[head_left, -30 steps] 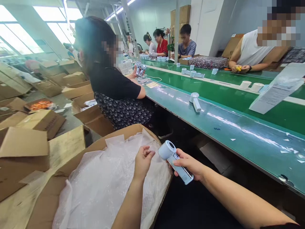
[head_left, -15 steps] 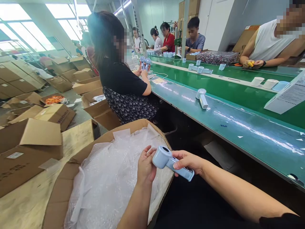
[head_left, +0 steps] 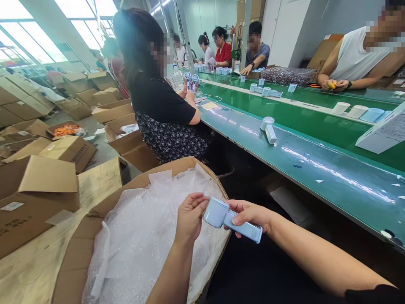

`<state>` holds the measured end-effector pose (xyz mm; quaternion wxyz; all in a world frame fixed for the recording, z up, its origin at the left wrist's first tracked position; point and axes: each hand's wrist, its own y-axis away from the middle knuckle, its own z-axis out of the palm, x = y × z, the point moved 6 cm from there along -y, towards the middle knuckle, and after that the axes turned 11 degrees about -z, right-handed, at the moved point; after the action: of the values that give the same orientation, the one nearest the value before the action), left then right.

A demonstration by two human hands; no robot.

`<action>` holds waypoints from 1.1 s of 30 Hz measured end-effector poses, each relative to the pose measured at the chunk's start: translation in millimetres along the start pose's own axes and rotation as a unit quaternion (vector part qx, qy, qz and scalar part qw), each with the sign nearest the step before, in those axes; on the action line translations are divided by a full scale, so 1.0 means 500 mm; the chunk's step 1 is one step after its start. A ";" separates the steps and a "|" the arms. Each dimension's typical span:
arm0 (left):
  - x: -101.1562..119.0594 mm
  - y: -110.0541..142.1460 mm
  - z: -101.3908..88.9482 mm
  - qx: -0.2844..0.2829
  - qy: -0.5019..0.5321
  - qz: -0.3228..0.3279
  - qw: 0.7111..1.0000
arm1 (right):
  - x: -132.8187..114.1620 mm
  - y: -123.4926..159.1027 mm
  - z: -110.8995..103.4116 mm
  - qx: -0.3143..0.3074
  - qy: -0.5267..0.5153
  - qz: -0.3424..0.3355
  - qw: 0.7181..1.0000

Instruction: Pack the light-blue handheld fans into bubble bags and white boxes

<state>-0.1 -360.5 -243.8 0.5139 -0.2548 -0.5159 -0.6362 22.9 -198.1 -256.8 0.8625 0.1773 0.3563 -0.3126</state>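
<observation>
My right hand grips the handle of a pale blue handheld device with a round head. My left hand touches that round head with its fingertips. Both hands hover over the right edge of an open cardboard box lined with clear bubble wrap. A matching device lies alone on the green conveyor table ahead of me.
A person in a black top sits close on the left at the table, holding two devices. Other people work farther along and across the table. Stacked cardboard boxes fill the floor at left. White cups and a paper sheet lie at right.
My left hand has moved from pinching air beside the device to touching its head. The device has tilted so its head faces sideways, and the handle lies flatter.
</observation>
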 end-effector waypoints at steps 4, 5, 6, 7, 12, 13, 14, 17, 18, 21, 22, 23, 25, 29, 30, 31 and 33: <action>0.009 0.015 -0.013 0.047 -0.001 0.100 0.994 | 0.012 0.009 -0.026 0.108 0.030 0.026 0.993; 0.009 0.025 -0.005 0.030 -0.052 0.123 0.991 | 0.012 0.011 -0.028 0.122 0.027 0.030 0.992; 0.008 0.036 0.006 0.007 -0.117 0.147 0.982 | 0.010 0.012 -0.029 0.133 0.022 0.028 0.991; 0.005 0.048 0.017 -0.018 -0.187 0.173 0.967 | 0.007 0.012 -0.029 0.142 0.018 0.020 0.989; 0.002 0.071 0.027 -0.057 -0.378 0.253 0.889 | -0.009 0.020 -0.039 0.180 0.039 -0.017 0.983; 0.004 0.066 0.021 -0.060 -0.382 0.241 0.890 | -0.007 0.023 -0.040 0.181 0.044 -0.014 0.982; 0.007 0.060 0.015 -0.064 -0.387 0.223 0.892 | -0.004 0.025 -0.041 0.181 0.047 -0.010 0.982; 0.018 0.051 0.007 -0.057 -0.434 0.222 0.871 | 0.004 0.029 -0.039 0.177 0.047 -0.003 0.983; 0.023 0.053 0.006 -0.034 -0.457 0.249 0.853 | 0.005 0.029 -0.037 0.177 0.043 -0.005 0.983; 0.019 0.059 0.005 0.084 -0.504 0.338 0.790 | 0.005 0.023 -0.026 0.182 0.028 -0.020 0.983; 0.009 0.057 0.001 0.124 -0.508 0.341 0.781 | 0.004 0.020 -0.023 0.186 0.024 -0.026 0.982; -0.005 0.053 -0.004 0.159 -0.508 0.327 0.781 | 0.004 0.018 -0.021 0.192 0.020 -0.031 0.981; -0.039 0.042 -0.013 0.197 -0.500 0.262 0.802 | 0.006 0.014 -0.020 0.208 0.013 -0.041 0.977; -0.075 0.048 -0.015 0.201 -0.434 0.174 0.860 | 0.010 0.015 -0.023 0.237 -0.005 -0.054 0.970; -0.069 0.057 -0.013 0.208 -0.411 0.179 0.869 | 0.011 0.016 -0.022 0.240 -0.009 -0.051 0.969; -0.061 0.066 -0.011 0.219 -0.386 0.189 0.876 | 0.013 0.016 -0.020 0.240 -0.014 -0.043 0.970; -0.043 0.084 -0.006 0.237 -0.350 0.212 0.881 | 0.018 0.015 -0.016 0.240 -0.022 -0.023 0.970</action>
<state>46.5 -352.5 -246.5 0.4681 -0.4344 -0.7312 -0.2399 28.9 -191.9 -268.3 0.7951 0.3641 0.2560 -0.4120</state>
